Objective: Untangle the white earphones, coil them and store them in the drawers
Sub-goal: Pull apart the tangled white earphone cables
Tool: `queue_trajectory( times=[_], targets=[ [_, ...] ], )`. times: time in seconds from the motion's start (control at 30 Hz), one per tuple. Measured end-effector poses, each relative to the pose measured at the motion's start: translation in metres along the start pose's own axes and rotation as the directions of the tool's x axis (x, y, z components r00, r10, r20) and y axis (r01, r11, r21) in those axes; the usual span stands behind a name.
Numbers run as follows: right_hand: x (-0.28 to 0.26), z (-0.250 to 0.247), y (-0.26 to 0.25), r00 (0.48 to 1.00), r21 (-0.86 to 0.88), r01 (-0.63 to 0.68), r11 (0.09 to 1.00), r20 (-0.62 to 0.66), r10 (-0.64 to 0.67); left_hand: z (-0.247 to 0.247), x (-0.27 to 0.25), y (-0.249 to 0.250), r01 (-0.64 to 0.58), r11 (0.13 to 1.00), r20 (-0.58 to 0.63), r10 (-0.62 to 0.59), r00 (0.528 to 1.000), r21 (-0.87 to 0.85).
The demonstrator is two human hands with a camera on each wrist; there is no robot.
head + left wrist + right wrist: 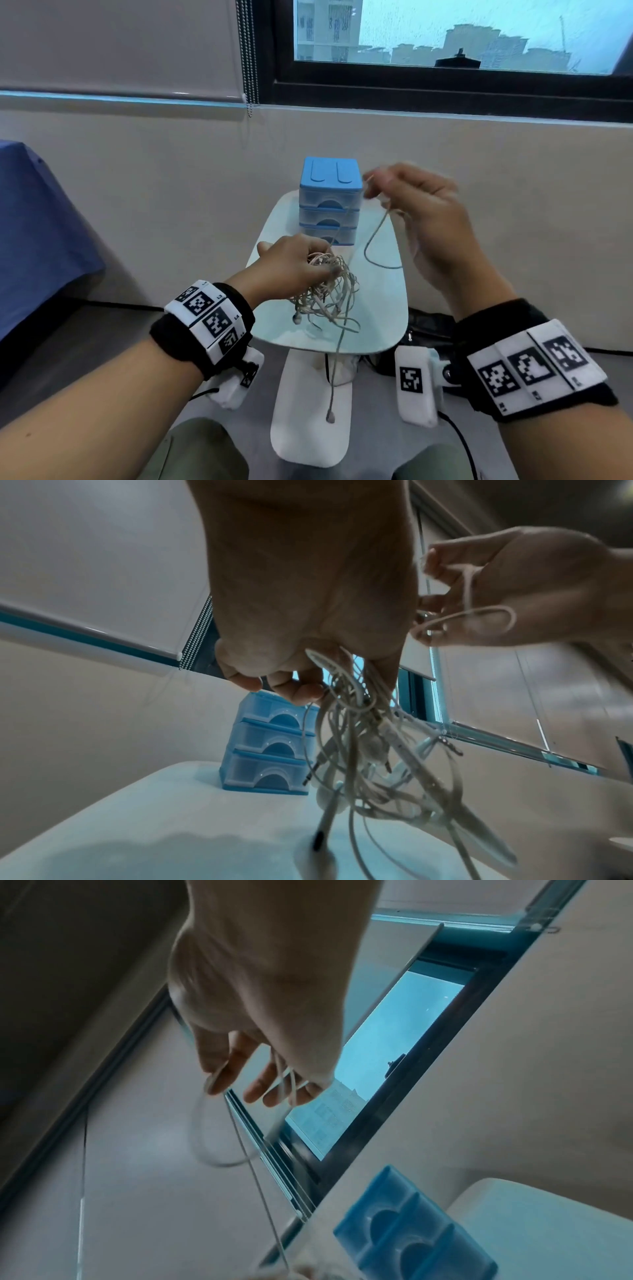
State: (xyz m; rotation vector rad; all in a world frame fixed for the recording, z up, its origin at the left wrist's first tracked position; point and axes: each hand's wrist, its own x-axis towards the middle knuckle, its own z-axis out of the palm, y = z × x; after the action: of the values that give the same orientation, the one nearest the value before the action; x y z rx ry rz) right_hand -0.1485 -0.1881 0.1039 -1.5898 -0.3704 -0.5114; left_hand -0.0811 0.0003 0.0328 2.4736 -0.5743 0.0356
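My left hand [294,263] grips a tangled bunch of white earphones [325,298] just above the small white table [376,329]; its curled fingers [294,691] hold the wad of cables [377,756]. One earbud [330,416] dangles below the table's front edge. My right hand [421,212] is raised to the right of the blue drawers [329,202] and pinches a cable strand, which runs down to the bunch, with a loop [378,246] hanging from the fingers [274,1085]. The three small drawers [270,748] are all closed.
The table stands against a beige wall under a dark-framed window [445,51]. A bead chain of the blind [248,58] hangs left of the window. A blue cloth-covered surface [34,233] is at far left. Black cables lie on the floor behind the table.
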Motion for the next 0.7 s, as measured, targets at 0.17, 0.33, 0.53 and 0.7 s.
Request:
queue_trajectory(
  times=[0.17,0.33,0.53,0.7],
  targets=[
    [0.013,-0.013,-0.022,0.968,0.357,0.106,0.928,-0.251,-0.014,0.003,-0.001,-0.005,0.016,1.000,0.010,-0.016,1.000,0.003],
    [0.009,-0.017,-0.034,0.942,0.549,0.166,0.819,-0.335,0.033,0.006,-0.001,-0.005,0.009,1.000,0.042,-0.008,0.999,-0.022],
    [0.009,-0.024,-0.036,0.905,0.422,0.150,0.894,-0.422,0.047,0.008,0.000,-0.015,0.007,1.000,0.074,-0.006,0.997,-0.013],
    [0.010,-0.025,-0.027,0.862,0.079,0.073,0.994,-0.506,-0.023,0.010,-0.002,-0.019,0.046,0.998,0.029,-0.048,0.998,0.046]
  ],
)
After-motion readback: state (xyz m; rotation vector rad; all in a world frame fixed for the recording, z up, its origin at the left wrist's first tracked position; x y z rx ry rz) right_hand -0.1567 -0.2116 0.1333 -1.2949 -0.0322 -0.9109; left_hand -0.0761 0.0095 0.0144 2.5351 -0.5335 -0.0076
